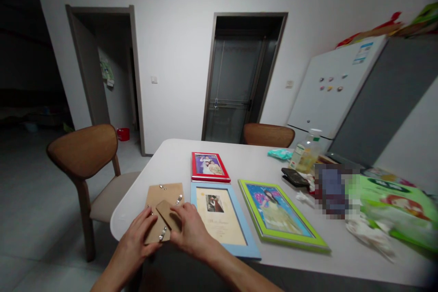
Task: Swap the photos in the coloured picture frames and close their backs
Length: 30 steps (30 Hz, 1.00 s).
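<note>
A brown backing board (173, 188) with several metal clips lies at the table's near left edge. Over it rests a smaller brown flap (166, 210), tilted. My left hand (140, 232) holds the board's left side, fingers on its surface and thumb at the near edge. My right hand (191, 230) grips the flap between thumb and fingers. Just right of the board is a light blue frame (239, 219) with a small photo in it, and behind it lies a red frame (219, 178). A green frame (290, 239) with a portrait lies farther right.
The white table (171, 159) also bears a bottle (306, 153), a black object (294, 177), a teal packet (279, 154), crumpled tissues (369, 237) and a green package (400, 200) on the right. Wooden chairs (85, 150) stand at the left and far side.
</note>
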Available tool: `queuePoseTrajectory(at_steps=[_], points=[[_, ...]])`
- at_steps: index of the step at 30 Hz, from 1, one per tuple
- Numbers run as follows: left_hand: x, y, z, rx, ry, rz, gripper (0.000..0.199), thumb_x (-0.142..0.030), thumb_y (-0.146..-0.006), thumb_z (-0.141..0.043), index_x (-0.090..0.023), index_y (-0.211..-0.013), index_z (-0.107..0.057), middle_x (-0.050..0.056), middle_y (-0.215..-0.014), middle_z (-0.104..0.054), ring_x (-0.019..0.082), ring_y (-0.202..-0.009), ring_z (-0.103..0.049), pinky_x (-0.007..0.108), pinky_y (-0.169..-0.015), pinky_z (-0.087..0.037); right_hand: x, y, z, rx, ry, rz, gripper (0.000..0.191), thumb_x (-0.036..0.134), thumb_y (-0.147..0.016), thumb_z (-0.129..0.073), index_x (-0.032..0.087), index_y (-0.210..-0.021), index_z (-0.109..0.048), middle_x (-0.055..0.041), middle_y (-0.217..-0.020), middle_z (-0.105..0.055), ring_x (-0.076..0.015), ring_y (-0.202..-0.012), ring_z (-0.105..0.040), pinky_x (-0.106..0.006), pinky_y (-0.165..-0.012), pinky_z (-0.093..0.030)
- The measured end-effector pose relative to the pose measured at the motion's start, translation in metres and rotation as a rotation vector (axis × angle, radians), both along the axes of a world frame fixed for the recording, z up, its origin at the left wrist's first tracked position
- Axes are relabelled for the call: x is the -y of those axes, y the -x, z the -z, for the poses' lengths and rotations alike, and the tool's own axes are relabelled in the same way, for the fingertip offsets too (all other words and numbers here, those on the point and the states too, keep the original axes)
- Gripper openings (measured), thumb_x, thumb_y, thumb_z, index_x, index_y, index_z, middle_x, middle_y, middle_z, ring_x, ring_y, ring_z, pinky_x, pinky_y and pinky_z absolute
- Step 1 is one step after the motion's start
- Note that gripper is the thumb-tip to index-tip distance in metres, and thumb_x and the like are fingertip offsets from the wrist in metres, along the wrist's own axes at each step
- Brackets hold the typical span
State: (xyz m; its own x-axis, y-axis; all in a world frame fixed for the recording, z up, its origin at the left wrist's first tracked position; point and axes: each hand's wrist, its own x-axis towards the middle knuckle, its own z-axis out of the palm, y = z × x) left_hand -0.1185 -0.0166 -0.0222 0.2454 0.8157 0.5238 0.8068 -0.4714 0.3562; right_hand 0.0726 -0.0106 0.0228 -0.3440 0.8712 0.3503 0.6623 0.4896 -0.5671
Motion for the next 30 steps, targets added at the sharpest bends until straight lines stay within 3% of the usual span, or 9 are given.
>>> queuePoseTrajectory(at_steps=[6, 11, 14, 19, 23, 30], points=[[0.010, -0.052, -0.039, 0.094, -0.011, 0.093, 0.046, -0.029, -0.060, -0.066, -0.020, -0.103, -0.053, 0.010, -0.125, -0.044, 0.026, -0.114, -0.040, 0.042, -0.094, -0.036, 0.014, -0.053, -0.027, -0.088, -0.038, 0.016, 0.040, 0.013, -0.057, -0.052, 0.020, -0.096, -0.057, -0.0051, -0.093, -0.055, -0.0183, -0.088, -0.049, -0.031, -0.081, -0.039], [0.010, -0.110, -0.041, 0.086, 0.149, 0.210, 0.042, -0.023, -0.063, -0.065, -0.017, -0.103, -0.053, 0.013, -0.125, -0.044, 0.024, -0.116, -0.038, 0.040, -0.096, -0.034, 0.021, -0.112, -0.019, -0.024, 0.021, 0.095, 0.032, 0.013, -0.059, -0.047, 0.020, -0.088, -0.060, -0.0056, -0.090, -0.056, -0.0184, -0.087, -0.052, -0.031, -0.080, -0.041], [0.009, -0.131, -0.039, 0.049, 0.239, 0.217, 0.039, -0.016, -0.066, -0.061, -0.016, -0.104, -0.052, 0.013, -0.123, -0.045, 0.023, -0.115, -0.038, 0.039, -0.097, -0.033, 0.022, -0.136, -0.008, 0.040, 0.027, 0.141, 0.030, 0.016, -0.061, -0.046, 0.019, -0.086, -0.062, -0.0063, -0.089, -0.057, -0.0189, -0.085, -0.053, -0.032, -0.080, -0.041], [0.013, -0.141, -0.036, -0.031, 0.304, 0.243, 0.032, -0.022, -0.068, -0.061, -0.016, -0.098, -0.055, 0.011, -0.117, -0.050, 0.024, -0.110, -0.044, 0.039, -0.095, -0.033, 0.019, -0.144, 0.007, 0.113, 0.027, 0.174, 0.033, 0.017, -0.060, -0.048, 0.016, -0.089, -0.063, -0.0082, -0.090, -0.057, -0.0198, -0.087, -0.051, -0.032, -0.081, -0.040], [0.018, -0.140, -0.031, -0.105, 0.306, 0.235, 0.028, -0.029, -0.070, -0.060, -0.017, -0.096, -0.056, 0.011, -0.118, -0.050, 0.024, -0.110, -0.044, 0.044, -0.097, -0.027, 0.017, -0.137, 0.013, 0.140, -0.007, 0.156, 0.033, 0.017, -0.060, -0.049, 0.017, -0.091, -0.063, -0.0078, -0.093, -0.055, -0.0198, -0.090, -0.049, -0.032, -0.082, -0.037], [0.016, -0.134, -0.020, -0.154, 0.274, 0.266, 0.056, -0.037, -0.055, -0.071, -0.016, -0.102, -0.049, 0.015, -0.124, -0.043, 0.026, -0.117, -0.036, 0.048, -0.098, -0.020, 0.017, -0.129, 0.018, 0.112, 0.004, 0.157, 0.035, 0.017, -0.061, -0.050, 0.017, -0.093, -0.062, -0.0081, -0.097, -0.055, -0.0203, -0.092, -0.047, -0.031, -0.084, -0.036]])
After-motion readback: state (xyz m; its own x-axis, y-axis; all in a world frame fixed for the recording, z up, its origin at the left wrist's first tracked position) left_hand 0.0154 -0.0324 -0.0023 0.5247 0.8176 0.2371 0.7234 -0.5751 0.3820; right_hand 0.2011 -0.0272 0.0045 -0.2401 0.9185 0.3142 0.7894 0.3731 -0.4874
